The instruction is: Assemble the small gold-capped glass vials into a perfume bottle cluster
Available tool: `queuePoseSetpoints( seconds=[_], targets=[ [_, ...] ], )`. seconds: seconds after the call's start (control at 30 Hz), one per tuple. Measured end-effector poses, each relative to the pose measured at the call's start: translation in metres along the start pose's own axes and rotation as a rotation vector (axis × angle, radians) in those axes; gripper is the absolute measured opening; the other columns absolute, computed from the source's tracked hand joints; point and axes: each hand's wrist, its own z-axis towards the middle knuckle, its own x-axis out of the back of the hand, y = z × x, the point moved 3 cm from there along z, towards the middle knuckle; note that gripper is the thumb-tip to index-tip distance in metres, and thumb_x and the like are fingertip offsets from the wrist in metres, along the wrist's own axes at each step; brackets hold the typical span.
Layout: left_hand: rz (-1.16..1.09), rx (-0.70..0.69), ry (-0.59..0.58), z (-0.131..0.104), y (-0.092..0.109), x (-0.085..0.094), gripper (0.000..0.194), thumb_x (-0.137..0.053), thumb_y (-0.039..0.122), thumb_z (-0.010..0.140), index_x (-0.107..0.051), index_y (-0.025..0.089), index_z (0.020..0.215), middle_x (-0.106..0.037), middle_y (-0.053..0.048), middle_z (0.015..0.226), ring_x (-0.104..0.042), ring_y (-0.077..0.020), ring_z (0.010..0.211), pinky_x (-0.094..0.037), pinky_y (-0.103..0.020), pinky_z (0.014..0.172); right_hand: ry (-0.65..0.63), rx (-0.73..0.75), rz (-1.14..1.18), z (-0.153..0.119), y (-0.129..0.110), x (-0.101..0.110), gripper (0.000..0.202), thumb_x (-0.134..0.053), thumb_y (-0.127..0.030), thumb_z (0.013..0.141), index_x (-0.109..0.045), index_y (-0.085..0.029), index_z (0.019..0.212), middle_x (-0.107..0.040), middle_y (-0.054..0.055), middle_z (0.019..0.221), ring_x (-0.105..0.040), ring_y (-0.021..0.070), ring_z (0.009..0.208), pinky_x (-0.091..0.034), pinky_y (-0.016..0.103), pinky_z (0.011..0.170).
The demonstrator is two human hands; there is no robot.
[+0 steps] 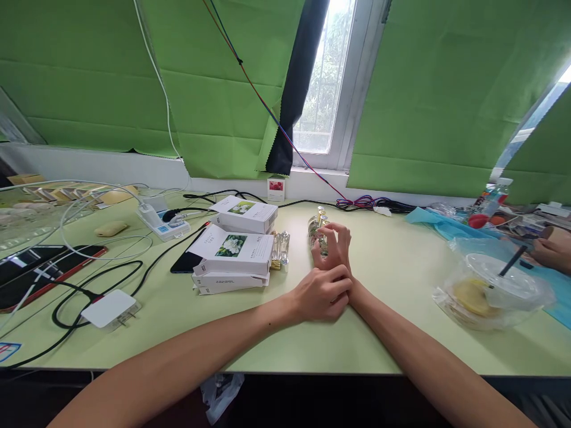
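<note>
My right hand (335, 244) bends over a cluster of small glass vials (313, 230) with gold-coloured caps, its thumb and fingers curled around them; part of the cluster is hidden behind the fingers. My left hand (322, 292) lies against my right wrist with its fingers curled in, and whatever may be inside them is hidden. To the left, more glass vials (281, 248) lie beside a stack of white cartons. The upper carton (250, 246) shows a white flower picture. Behind it sits another white carton (247, 215) with a similar picture.
At left are a power strip (163, 223), a white charger (110, 309), phones (49, 273) and tangled cables. On the right stands a bagged drink cup (495, 291) with a straw, near another person's hand (553, 249). A small box (276, 189) stands by the wall.
</note>
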Motion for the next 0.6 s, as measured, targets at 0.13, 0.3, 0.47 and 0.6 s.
queuePoseSetpoints(
  seconds=[0.13,0.3,0.47,0.6],
  targets=[
    [0.001,-0.025,-0.004,0.0001,0.0009,-0.0006,0.014,-0.046,0.013,0.084,-0.056,0.018,0.075,-0.059,-0.004,0.082,-0.053,-0.0132,0.069,-0.049,-0.028,0.06,-0.006,0.048,0.022,0.0016,-0.0047,0.0022,0.032,-0.056,-0.014,0.087,-0.053,-0.027,0.116,-0.053,0.01,0.114,-0.055,0.0271,0.106,-0.047,0.048,0.091],
    [-0.009,-0.03,-0.008,0.0006,0.0017,0.0001,0.014,-0.046,0.012,0.084,-0.055,0.018,0.076,-0.058,-0.005,0.081,-0.054,-0.0144,0.07,-0.05,-0.029,0.063,-0.06,0.111,0.136,0.0026,-0.0073,0.0005,0.032,-0.055,-0.013,0.089,-0.054,-0.025,0.119,-0.052,0.011,0.118,-0.054,0.0269,0.111,-0.053,0.047,0.091],
    [-0.022,-0.028,-0.004,0.0006,0.0021,0.0008,0.014,-0.046,0.011,0.084,-0.056,0.018,0.076,-0.059,-0.005,0.082,-0.054,-0.0145,0.071,-0.05,-0.029,0.064,-0.117,0.111,0.123,0.0027,-0.0067,-0.001,0.033,-0.054,-0.013,0.089,-0.054,-0.024,0.12,-0.054,0.012,0.121,-0.055,0.0275,0.114,-0.052,0.052,0.096],
    [-0.018,-0.026,-0.008,-0.0003,0.002,-0.0006,0.016,-0.045,0.012,0.084,-0.056,0.018,0.075,-0.059,-0.005,0.083,-0.053,-0.0148,0.073,-0.052,-0.03,0.068,-0.188,0.138,0.146,0.0028,-0.0089,-0.0009,0.033,-0.053,-0.013,0.09,-0.055,-0.024,0.121,-0.056,0.013,0.125,-0.056,0.0272,0.121,-0.051,0.053,0.101]
  ],
)
